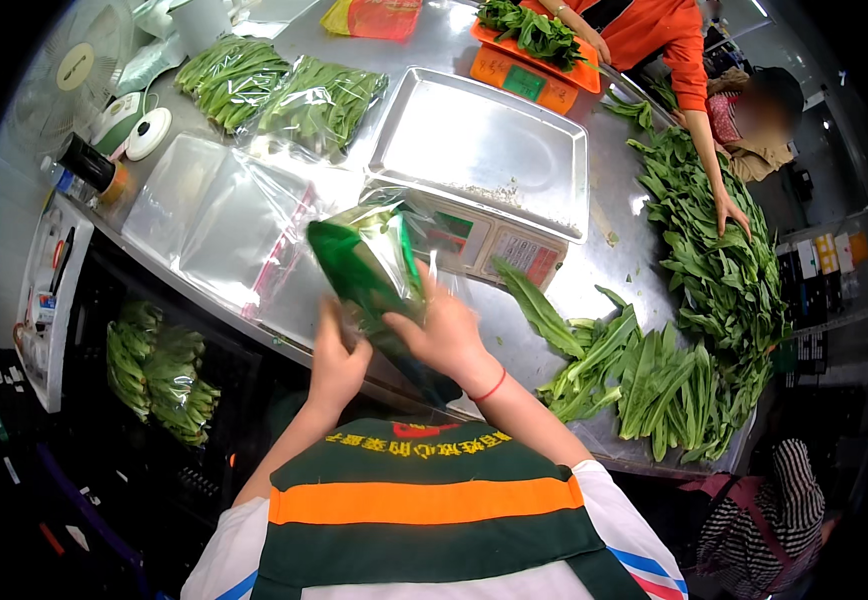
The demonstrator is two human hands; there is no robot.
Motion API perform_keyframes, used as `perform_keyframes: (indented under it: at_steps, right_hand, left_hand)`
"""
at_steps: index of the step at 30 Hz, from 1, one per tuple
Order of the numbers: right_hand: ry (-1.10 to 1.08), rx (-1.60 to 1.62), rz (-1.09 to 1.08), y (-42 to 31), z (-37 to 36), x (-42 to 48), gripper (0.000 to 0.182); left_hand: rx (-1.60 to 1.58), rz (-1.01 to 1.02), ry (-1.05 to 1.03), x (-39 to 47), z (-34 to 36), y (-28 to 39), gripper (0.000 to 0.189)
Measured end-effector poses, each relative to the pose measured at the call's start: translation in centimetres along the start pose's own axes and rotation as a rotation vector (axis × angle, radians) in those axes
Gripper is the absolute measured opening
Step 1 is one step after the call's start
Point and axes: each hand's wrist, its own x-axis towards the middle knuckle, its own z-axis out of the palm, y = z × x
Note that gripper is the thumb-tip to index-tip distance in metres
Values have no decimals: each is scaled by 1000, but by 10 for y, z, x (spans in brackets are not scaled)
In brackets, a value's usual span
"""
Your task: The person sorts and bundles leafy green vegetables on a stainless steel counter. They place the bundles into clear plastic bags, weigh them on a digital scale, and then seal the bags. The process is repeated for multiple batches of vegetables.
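A clear plastic bag with green parts (374, 262) is between my hands above the front edge of the steel table; leafy greens seem to show inside, but glare and blur hide details. My right hand (441, 330) grips its right side, with a red string at the wrist. My left hand (338, 345), blurred, is at the bag's lower left; its exact hold is unclear. Behind the bag stands a digital scale (479, 240) with a metal tray (486, 142) on top, holding some debris. Flat clear bags (208, 217) lie left of my hands. Loose leafy greens (599, 352) lie to the right.
Bagged greens (321, 101) lie at the back left, near a black-capped bottle (88, 165). More bagged greens (171, 375) sit below the table. A co-worker in orange reaches over a large leaf pile (726, 255), beside an orange scale (520, 79) holding greens.
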Motion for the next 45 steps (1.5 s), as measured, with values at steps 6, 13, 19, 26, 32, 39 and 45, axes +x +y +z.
perform_keyframes:
  at_steps: [6,13,19,26,32,39,45]
  right_hand:
    - [-206,-264,-191,5,31,24,66]
    - [143,-12,-192,6,5,27,72]
    - [77,-7,-92,-3,3,15,75]
    - [69,-225,-206,-1,7,5,77]
    - [25,-279,-228,4,13,-5,74]
    - [-195,-471,-195,-12,19,2,62]
    - [-77,-323,-287,-9,0,-3,54]
  left_hand:
    - [-172,-469,-763,-40,28,7,18]
    - [52,-68,86,-43,-5,-1,90]
    - [-236,-17,-169,-23,5,6,115]
    - [-273,-297,-192,-23,3,-12,35]
    - [-249,-409,-107,-25,-13,-1,21]
    - [-187,-229,-647,-42,31,0,22]
    - [-26,-395,-592,-29,20,-7,31]
